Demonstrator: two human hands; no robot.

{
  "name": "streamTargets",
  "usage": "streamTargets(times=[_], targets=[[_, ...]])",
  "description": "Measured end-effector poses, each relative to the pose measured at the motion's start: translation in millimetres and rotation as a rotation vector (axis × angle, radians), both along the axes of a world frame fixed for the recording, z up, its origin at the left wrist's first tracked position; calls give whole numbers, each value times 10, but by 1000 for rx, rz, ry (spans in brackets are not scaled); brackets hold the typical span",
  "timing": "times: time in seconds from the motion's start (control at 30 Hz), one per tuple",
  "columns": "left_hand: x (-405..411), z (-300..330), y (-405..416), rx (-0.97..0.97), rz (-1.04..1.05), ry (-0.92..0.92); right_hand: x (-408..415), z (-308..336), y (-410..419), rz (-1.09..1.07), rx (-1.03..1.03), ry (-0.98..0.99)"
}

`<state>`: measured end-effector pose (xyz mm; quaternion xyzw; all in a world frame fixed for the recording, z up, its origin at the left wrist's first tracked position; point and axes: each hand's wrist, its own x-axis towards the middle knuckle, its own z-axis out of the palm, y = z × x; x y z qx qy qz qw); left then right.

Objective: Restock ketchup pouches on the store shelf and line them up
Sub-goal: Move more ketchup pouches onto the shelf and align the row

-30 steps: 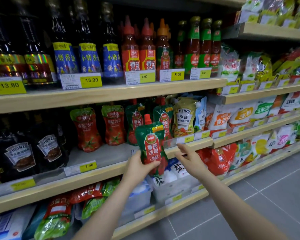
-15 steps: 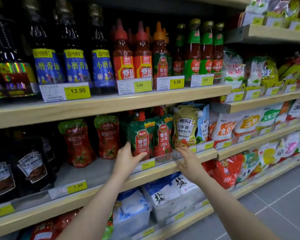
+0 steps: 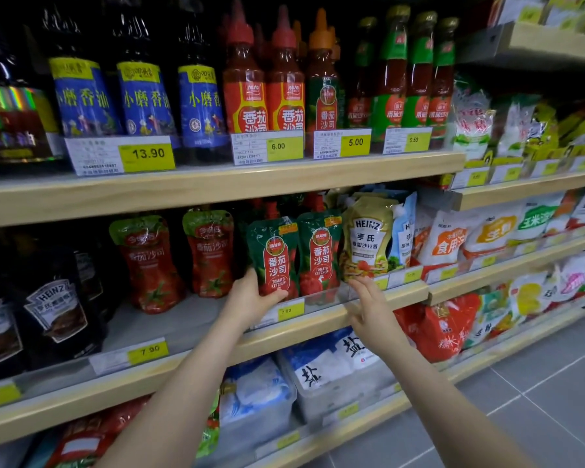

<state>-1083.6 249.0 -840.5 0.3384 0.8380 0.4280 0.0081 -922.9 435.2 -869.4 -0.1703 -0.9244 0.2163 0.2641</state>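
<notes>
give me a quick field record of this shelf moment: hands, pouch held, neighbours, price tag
left hand: grips the lower edge of a green ketchup pouch, upright at the shelf front
right hand: open, fingers spread near the shelf edge, holding nothing
right neighbour: second green pouch, close beside the held one
left neighbours: two red pouches, set further back
further right: Heinz pouch
tag below: 7.90

Left hand [image 3: 247,298] gripping, thumb forward; right hand [image 3: 372,309] open, fingers [image 3: 360,287] spread
</notes>
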Motion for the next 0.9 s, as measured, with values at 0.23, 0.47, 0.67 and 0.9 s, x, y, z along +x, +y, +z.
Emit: streamTargets(times=[0.23,0.47,0.67,0.9], targets=[[113,61,-113,-5,75,115,9,134,1,-2,-7,-116],[124,100,-1111,-132,109,318,2,486,-285,67,44,-160],[281,74,-1914,-229,180,408,-224,395,-1265,366,66,-91],[218,-17,-2519,-305,119,569,-490,258,-2124,403,135,-104]])
